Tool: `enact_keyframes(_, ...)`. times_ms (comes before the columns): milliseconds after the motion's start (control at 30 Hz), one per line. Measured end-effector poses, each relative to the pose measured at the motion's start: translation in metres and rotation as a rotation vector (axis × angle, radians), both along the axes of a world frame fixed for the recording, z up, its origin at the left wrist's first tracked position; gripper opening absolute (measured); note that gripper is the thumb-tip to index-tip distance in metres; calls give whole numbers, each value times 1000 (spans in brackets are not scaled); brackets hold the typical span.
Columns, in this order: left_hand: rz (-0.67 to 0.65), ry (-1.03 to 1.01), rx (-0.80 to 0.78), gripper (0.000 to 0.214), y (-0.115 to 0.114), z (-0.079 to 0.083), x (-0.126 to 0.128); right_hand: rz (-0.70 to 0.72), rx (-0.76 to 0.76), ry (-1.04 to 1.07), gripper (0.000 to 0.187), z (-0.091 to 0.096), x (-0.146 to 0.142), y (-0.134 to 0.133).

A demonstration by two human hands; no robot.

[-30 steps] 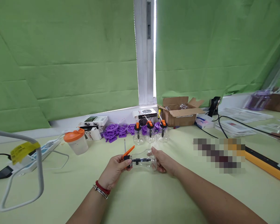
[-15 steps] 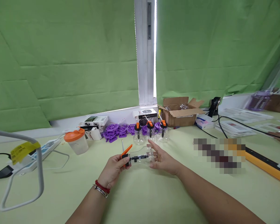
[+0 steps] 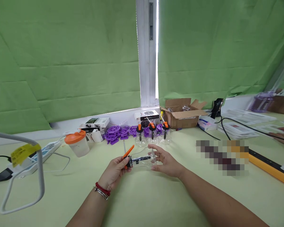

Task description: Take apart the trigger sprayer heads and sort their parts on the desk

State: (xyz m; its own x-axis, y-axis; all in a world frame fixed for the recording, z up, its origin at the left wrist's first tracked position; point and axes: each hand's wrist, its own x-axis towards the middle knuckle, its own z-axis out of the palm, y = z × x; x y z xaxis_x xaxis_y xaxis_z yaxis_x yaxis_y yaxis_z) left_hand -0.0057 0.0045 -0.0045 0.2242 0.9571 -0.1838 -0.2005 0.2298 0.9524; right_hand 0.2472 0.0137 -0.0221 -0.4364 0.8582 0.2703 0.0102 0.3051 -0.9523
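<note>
A clear bottle (image 3: 143, 160) with a black cap, an orange lever (image 3: 128, 152) and a thin metal spout (image 3: 124, 147) lies sideways in the air over the table. My left hand (image 3: 118, 168) is closed round the black cap, thumb on top. At the bottle's wide base, my right hand (image 3: 164, 161) curls its fingers and thumb around the clear wall. A dark tube-like part shows inside the bottle. Behind it stand three similar clear bottles (image 3: 152, 134) with black and orange tops, upright in a row.
Purple plastic parts (image 3: 117, 133) are heaped behind the hands, near small boxes (image 3: 96, 126). An orange-lidded cup (image 3: 77, 143) and a power strip (image 3: 41, 157) stand left. To the right are an open carton (image 3: 184, 118), black cables and another person's hand (image 3: 281, 137).
The fingers of my right hand have shifted slightly around the bottle's base. The bottle has turned a little and moved barely left; my left hand keeps its hold.
</note>
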Motion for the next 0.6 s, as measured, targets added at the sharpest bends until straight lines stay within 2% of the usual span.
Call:
enact_keyframes(333, -2, 49, -4, 40, -2, 5, 1, 11, 5, 6, 78, 1, -1, -1)
enact_keyframes(600, -12, 62, 46, 39, -1, 0, -1, 4, -8, 19, 80, -6, 0, 4)
